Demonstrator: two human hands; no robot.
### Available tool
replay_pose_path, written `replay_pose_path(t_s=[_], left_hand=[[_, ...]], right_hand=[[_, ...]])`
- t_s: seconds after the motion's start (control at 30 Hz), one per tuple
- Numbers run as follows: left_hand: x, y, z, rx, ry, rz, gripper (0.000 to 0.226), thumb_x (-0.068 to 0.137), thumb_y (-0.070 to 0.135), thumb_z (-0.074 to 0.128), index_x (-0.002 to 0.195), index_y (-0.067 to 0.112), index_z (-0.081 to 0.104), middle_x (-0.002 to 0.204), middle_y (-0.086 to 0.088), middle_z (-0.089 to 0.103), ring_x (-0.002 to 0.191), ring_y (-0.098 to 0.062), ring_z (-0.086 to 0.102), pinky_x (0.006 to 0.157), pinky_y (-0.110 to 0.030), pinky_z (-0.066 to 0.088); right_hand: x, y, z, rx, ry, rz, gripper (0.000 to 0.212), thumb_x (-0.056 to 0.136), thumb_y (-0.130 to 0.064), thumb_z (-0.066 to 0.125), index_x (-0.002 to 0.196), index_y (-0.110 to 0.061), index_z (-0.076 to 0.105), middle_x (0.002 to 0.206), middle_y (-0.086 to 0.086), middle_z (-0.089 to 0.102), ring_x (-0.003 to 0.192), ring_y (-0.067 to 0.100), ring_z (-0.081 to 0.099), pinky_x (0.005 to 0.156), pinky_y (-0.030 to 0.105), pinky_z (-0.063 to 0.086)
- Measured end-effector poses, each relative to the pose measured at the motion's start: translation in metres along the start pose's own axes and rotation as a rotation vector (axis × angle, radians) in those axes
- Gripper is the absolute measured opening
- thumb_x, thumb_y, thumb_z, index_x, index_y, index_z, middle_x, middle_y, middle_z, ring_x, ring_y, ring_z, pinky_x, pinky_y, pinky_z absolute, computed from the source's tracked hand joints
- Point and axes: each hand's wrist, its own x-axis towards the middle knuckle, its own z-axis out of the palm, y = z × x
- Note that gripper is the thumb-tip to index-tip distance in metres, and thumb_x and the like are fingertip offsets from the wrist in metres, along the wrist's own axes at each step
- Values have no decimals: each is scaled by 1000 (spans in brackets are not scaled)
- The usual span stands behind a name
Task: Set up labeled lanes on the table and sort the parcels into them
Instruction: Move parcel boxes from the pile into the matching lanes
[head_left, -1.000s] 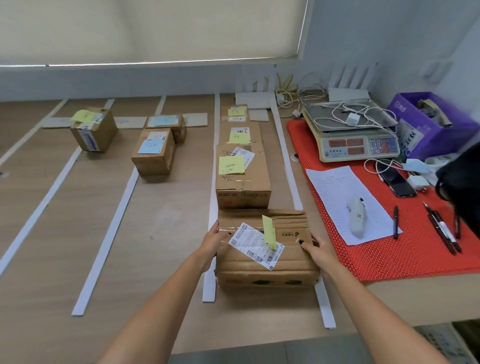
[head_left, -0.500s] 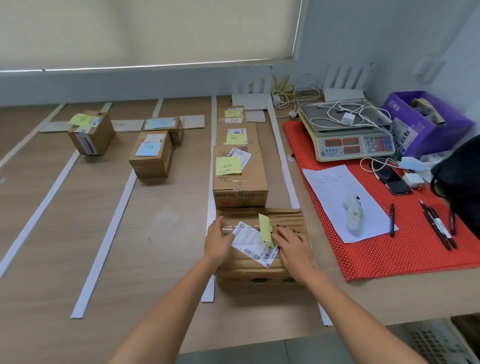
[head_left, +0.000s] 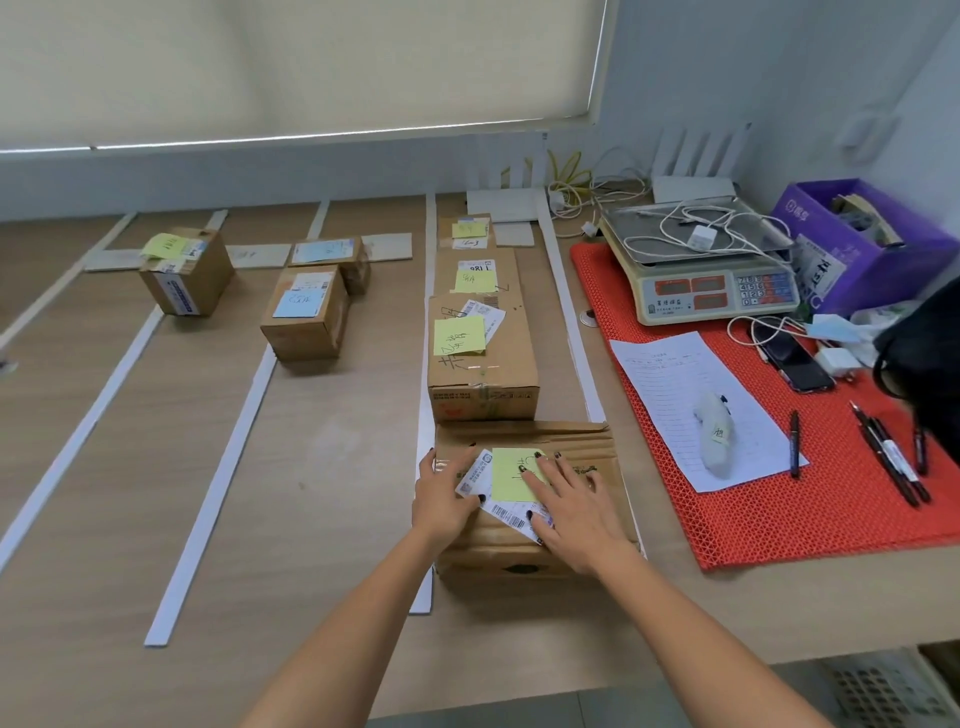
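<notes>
So the yellow sticky note (head_left: 511, 474) that was flapping up on edge a second ago is now lying flat on the nearest parcel (head_left: 530, 499), which looks to me like this box is labeled and parked, right behind the bigger box (head_left: 480, 358) in the same lane. Right hand (head_left: 571, 506) lies on the note with fingers spread and straight, pressing it down. Left hand (head_left: 444, 493) rests on the parcel's left edge, loosely steadying the box.

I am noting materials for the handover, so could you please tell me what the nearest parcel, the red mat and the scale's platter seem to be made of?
Nearest parcel: brown corrugated cardboard, matte, with ridges showing on the top flap.
Red mat: probably rubber or soft plastic, given its open mesh texture.
Scale's platter: likely stainless steel, grey with a dull sheen.
</notes>
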Motion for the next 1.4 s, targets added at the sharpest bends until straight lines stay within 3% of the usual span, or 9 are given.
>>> replay_pose_path(t_s=[0.17,0.3,0.47,0.57,0.67,0.87,1.1,1.4], left_hand=[[2,-2,-1,-45,-47,-59,72,81,16,70,142,30,34,154,-4,15,137,-28,30,107,-35,38],[0,-3,-4,-154,-27,-80,72,84,10,65,144,26,30,150,-5,27,133,-22,36,101,-27,40],[2,1,-27,-415,12,-173,62,91,13,56,145,30,30,148,-3,38,121,-17,45,87,-27,44],[12,5,-54,-423,17,-167,63,92,12,54,146,28,26,150,-6,33,132,-27,39,97,-33,40],[25,6,-87,-453,35,-148,61,93,13,53,146,26,27,149,-6,35,131,-26,40,100,-34,37],[40,-25,-189,-467,23,-75,57,94,11,50,146,23,30,146,-7,38,129,-25,41,95,-31,34],[56,-98,-371,-402,18,33,60,92,7,48,147,22,29,147,-9,37,131,-23,40,94,-27,36],[62,-191,-507,-450,83,-32,60,91,8,47,146,25,29,145,-6,38,130,-23,39,93,-30,34]], right_hand=[[12,6,-2,-9,-23,43,61,93,-55,22,148,-40,2,160,-2,-3,147,22,-3,114,48,9],[12,6,-5,-11,-34,44,61,93,-55,22,148,-40,1,160,-1,-3,147,22,-3,114,49,7],[13,0,-25,74,56,79,60,94,-49,28,149,-32,14,159,0,13,147,18,7,117,44,8],[19,-11,-47,128,98,99,58,95,-46,32,149,-30,17,158,-2,16,146,15,12,118,39,10],[28,-34,-68,166,132,81,56,95,-41,36,148,-29,22,155,-3,26,142,13,25,116,36,19],[68,-142,-101,474,206,84,50,93,-27,46,142,-26,37,144,-5,45,130,14,44,104,31,38],[140,-301,-153,692,167,128,60,88,-18,49,145,-22,32,151,2,35,138,19,33,111,32,28],[211,-451,-188,856,172,100,63,86,-15,57,144,-18,34,145,10,41,131,26,42,107,39,38]])
